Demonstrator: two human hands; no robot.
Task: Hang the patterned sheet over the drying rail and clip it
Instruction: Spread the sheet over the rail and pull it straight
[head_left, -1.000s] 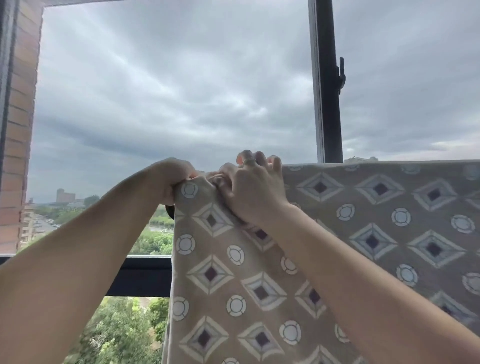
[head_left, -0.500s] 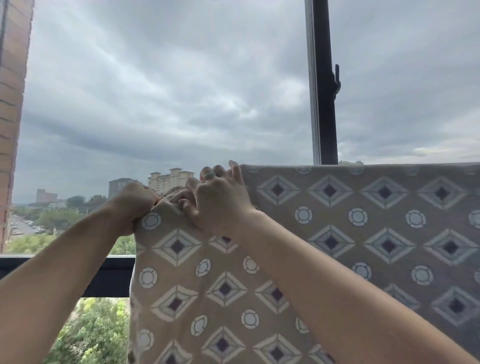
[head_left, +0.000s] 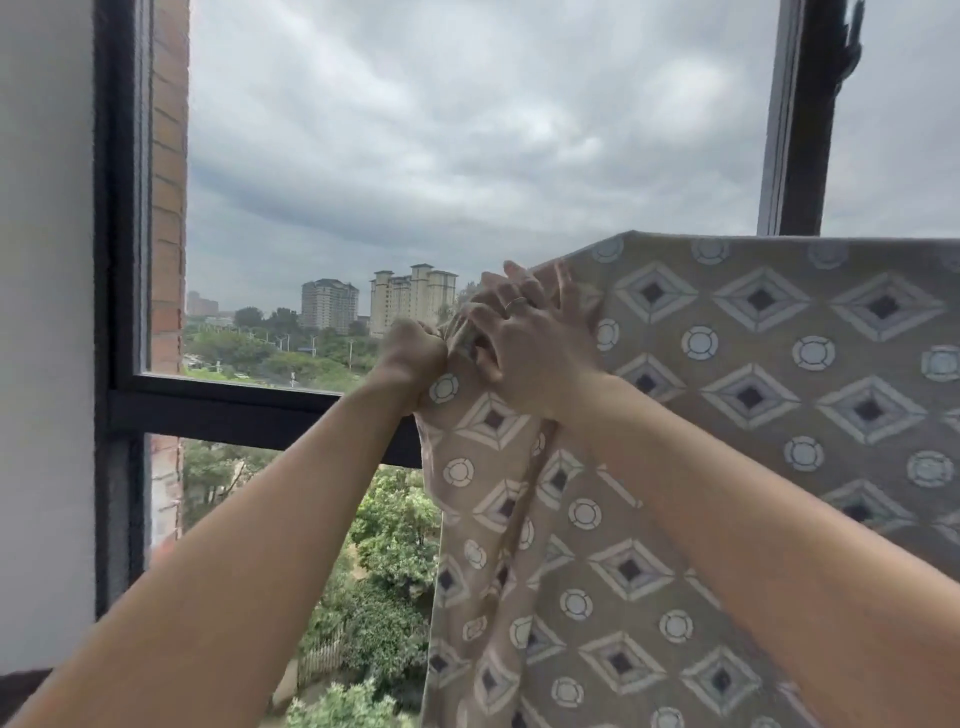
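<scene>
Bunching the sheet corner, both hands' grips closed: left hand, right hand.

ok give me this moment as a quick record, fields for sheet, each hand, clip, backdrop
sheet: patterned sheet draped over a rail, top edge level on the right, left corner bunched
left hand: left hand fisted on the bunched corner
right hand: right hand pressing the same corner, ring on one finger
clip: cannot tell, hidden by the hands
rail: hidden under the sheet
backdrop: window frame, cloudy sky

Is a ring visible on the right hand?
Yes, a thin ring circles a finger of the right hand gripping the patterned sheet.
</scene>
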